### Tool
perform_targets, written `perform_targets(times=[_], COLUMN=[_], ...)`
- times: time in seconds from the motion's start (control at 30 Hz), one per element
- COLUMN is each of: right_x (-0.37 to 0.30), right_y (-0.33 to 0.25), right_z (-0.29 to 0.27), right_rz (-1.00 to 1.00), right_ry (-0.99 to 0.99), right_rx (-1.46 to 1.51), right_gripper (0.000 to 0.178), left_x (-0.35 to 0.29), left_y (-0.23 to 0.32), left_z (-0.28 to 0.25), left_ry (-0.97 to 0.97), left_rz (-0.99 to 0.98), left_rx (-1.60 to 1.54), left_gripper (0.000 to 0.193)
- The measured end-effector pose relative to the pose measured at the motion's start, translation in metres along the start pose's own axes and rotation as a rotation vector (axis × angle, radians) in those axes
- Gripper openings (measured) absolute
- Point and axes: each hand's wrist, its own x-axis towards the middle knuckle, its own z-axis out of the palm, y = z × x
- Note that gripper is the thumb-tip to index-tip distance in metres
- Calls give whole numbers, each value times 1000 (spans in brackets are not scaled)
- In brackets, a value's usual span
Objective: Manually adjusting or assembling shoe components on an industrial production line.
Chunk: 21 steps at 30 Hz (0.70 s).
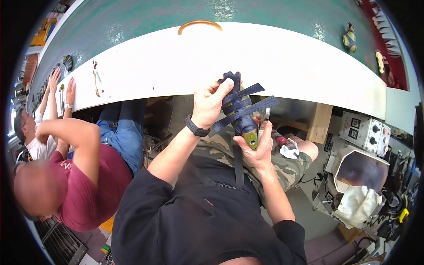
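So the left hand point(210, 102) is pinching the upper end of a dark navy strap piece, thumb pressing flat on top, and that piece is wrapping around a green shoe last point(251, 138). The last is sitting in mid-air right in front of the table's near edge, tilted, with its holed end pointing down toward the body. The right hand point(259, 145) is gripping around that lower end, and it's also keeping hold of a shiny metal tool point(265, 115) beside the last; the fingers are covering part of it, so I can't tell exactly what kind. Two loose strap ends point(260, 107) are sticking out to the right, partly crossing in front of the last.

On the white part of the table point(287, 62), a pair of pincers point(96, 79) is lying well off to the left, and a brown curved band point(200, 24) is resting by the far edge. Another strapped last point(350, 39) is lying on the green part, far right.

A co-worker in a maroon shirt point(99, 185) is sitting close on the left. To the right, a wooden post point(320, 122) is standing under the edge, with a control box point(365, 133) and a white cloth point(358, 204) crowding that side.
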Motion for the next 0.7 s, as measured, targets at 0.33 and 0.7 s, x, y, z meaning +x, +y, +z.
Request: perform_targets(times=[0.33, 0.7], right_x=[-14, -23], right_y=[11, 21], right_z=[-13, -9], right_rz=[328, 539], right_ry=[-136, -510], right_rx=[851, 1691], right_gripper=[92, 94], left_x=[5, 4], left_y=[-7, -20], left_z=[-22, 11], left_ry=[-205, -478], left_rz=[-212, -283], left_rx=[-354, -449], left_gripper=[41, 57])
